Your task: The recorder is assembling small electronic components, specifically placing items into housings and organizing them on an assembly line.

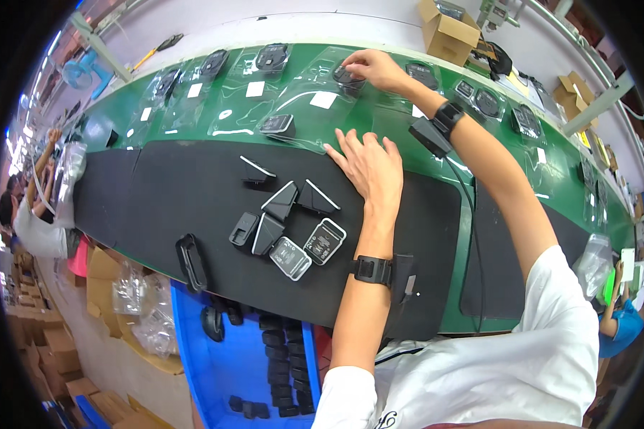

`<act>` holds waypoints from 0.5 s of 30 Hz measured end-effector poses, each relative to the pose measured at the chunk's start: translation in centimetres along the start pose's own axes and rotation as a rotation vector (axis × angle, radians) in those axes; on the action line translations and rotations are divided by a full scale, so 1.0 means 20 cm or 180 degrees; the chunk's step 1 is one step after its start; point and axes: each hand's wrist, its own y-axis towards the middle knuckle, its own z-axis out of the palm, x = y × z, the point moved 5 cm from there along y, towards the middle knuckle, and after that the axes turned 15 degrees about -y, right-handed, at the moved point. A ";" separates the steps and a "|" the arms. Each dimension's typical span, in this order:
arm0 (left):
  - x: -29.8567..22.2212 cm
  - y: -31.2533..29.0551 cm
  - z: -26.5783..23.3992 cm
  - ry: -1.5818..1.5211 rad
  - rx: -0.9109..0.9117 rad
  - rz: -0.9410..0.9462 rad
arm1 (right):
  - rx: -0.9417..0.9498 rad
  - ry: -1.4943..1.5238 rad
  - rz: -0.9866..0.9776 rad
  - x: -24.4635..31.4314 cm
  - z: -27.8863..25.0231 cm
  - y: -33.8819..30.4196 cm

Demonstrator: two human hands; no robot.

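At the far side of the bench, my right hand (376,69) has its fingers pinched at a dark rounded part (348,83), which lies in a clear plastic blister (293,99). Nearer to me, my left hand (374,168) rests with fingers spread at the near edge of that plastic and holds nothing. Just left of it, a small black boxy part (278,126) sits in the same blister. On the black mat (401,229) lie several black wedge-shaped parts (280,201), two flat clear-edged pieces (326,241) and a black oval ring (191,262).
More filled clear blisters (254,71) line the green bench (132,99). A blue bin (193,357) of black parts stands below the near edge. A cable (472,207) hangs from a device on my right wrist. Cardboard boxes (447,32) stand behind; other people work at both sides.
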 end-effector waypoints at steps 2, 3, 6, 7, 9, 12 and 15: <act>0.00 0.00 -0.05 0.0223 -0.0003 -0.0065 | 0.0184 0.0348 -0.0075 0.07 -0.02 -0.05; -0.02 0.01 -0.08 0.0253 -0.0222 0.0040 | 0.0281 0.0682 -0.0133 0.13 -0.06 -0.09; -0.05 0.03 -0.12 0.0098 -0.0580 0.0251 | 0.0617 0.0689 -0.0446 0.20 -0.13 -0.29; -0.06 0.04 -0.13 -0.0099 -0.0638 0.0378 | 0.0681 0.0787 -0.0520 0.22 -0.13 -0.36; -0.05 0.05 -0.14 -0.0159 -0.0660 0.0465 | 0.1299 0.0768 -0.0210 0.22 -0.07 -0.48; -0.03 0.09 -0.12 -0.0411 -0.0657 0.0425 | 0.1159 0.1540 0.0221 0.27 0.06 -0.52; -0.01 0.12 -0.14 -0.0314 -0.0671 0.0292 | 0.1029 0.1576 0.0116 0.21 0.16 -0.43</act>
